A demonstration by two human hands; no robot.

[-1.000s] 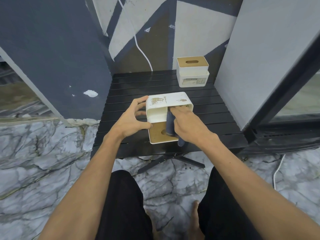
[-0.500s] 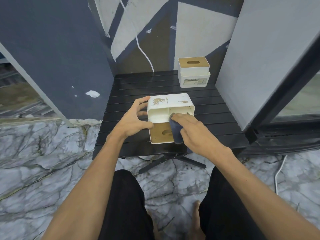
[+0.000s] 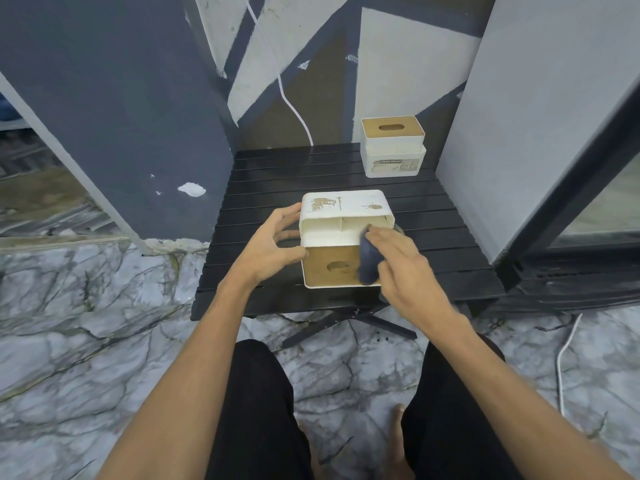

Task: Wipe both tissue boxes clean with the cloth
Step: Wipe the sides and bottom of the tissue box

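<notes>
A white tissue box [image 3: 341, 216] lies tipped toward me on the black slatted table [image 3: 263, 188], its brown lid with an oval slot facing me and brown stains on its upper white side. My left hand [image 3: 273, 245] holds the box's left edge, thumb at the lid, fingers spread along the side. My right hand [image 3: 398, 261] presses a dark blue cloth [image 3: 369, 261] against the box's right front, fingers laid over the cloth. A second white tissue box [image 3: 393, 148] with a brown lid stands upright at the table's far right.
The small table stands in a corner between a dark grey wall [image 3: 114, 109] on the left and a light grey panel [image 3: 540, 109] on the right. A white cable [image 3: 294, 102] hangs down the back wall. Marble floor [image 3: 86, 334] and my dark-trousered legs lie below.
My right hand with the cloth has slid down and to the right across the box's front, from the white side onto the brown lid edge. My left hand keeps its hold.
</notes>
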